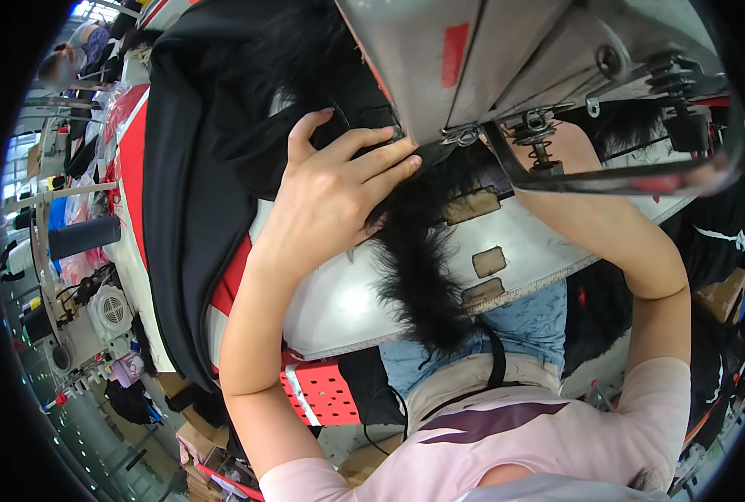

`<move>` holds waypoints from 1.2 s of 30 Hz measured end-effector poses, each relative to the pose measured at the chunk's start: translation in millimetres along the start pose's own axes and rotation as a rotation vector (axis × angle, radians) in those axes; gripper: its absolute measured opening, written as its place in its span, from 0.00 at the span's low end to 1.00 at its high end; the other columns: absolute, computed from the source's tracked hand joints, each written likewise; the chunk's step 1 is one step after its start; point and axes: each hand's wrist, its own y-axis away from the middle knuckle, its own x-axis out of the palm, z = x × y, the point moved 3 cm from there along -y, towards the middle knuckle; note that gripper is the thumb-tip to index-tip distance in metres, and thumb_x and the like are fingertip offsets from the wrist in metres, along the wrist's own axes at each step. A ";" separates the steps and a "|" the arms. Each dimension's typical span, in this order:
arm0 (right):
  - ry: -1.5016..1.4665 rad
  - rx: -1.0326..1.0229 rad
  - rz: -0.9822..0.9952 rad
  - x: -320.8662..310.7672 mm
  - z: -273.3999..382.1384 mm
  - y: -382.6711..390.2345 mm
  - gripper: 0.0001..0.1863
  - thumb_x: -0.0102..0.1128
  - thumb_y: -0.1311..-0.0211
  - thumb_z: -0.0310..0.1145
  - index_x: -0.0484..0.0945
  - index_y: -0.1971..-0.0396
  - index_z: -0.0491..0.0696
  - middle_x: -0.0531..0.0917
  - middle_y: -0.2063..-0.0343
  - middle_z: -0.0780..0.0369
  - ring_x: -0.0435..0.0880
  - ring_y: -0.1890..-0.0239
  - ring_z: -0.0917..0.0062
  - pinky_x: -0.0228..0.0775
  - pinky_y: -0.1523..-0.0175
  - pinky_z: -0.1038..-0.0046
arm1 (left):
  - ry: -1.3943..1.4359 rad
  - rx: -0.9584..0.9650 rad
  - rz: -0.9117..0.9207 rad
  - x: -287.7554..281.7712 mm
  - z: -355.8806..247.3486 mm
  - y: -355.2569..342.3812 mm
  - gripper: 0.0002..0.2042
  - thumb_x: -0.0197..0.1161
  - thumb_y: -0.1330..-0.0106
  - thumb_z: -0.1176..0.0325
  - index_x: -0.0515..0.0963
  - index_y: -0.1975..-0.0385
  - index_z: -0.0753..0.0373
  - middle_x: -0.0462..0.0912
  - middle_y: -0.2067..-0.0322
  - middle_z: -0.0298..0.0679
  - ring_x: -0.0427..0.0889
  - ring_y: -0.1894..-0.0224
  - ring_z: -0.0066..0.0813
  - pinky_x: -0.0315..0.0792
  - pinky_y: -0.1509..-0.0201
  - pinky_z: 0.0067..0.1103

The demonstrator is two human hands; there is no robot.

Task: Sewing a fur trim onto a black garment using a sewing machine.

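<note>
My left hand (326,197) lies palm down beside the head of a sewing machine (506,50), its fingers stretched out and spread. The fingertips press on black fabric (260,155) close to the presser foot area; the thumb is hidden underneath. From under this hand a strip of black fluffy trim (418,268) hangs toward my lap. My right forearm reaches in from the right, and only part of my right hand (548,151) shows behind the machine head. Its fingers are hidden, along with whatever they touch. The needle is not visible either.
The white machine table (339,305) has worn tan patches (488,261) near its front edge. A large bundle of black cloth (180,192) drapes over its left side. Below sits a red perforated box (326,393). A metal bar (615,182) arches in front of the machine head.
</note>
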 end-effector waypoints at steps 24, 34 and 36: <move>-0.301 0.292 -0.002 -3.3 0.1 -6.9 0.10 0.65 0.49 0.32 0.80 0.68 0.44 0.79 0.71 0.51 0.79 0.65 0.54 0.72 0.61 0.59 | -0.024 -0.102 -0.064 -2.4 -18.3 -7.4 0.28 0.74 0.60 0.68 0.82 0.52 0.59 0.80 0.48 0.31 0.75 0.42 0.27 0.54 0.31 0.43; 0.418 -0.007 0.101 -12.8 3.7 12.2 0.12 0.60 0.56 0.23 0.78 0.67 0.39 0.76 0.61 0.54 0.81 0.67 0.65 0.75 0.68 0.70 | -0.226 -0.047 -0.132 9.2 -34.0 -15.5 0.16 0.60 0.42 0.73 0.82 0.53 0.63 0.81 0.55 0.33 0.77 0.44 0.25 0.56 0.30 0.40; 0.416 -0.025 0.075 -14.1 5.4 13.5 0.14 0.61 0.57 0.23 0.78 0.65 0.40 0.75 0.59 0.55 0.81 0.66 0.69 0.75 0.70 0.72 | -0.222 -0.034 -0.147 9.8 -32.9 -14.4 0.15 0.61 0.41 0.73 0.82 0.53 0.62 0.81 0.55 0.32 0.77 0.45 0.24 0.56 0.30 0.39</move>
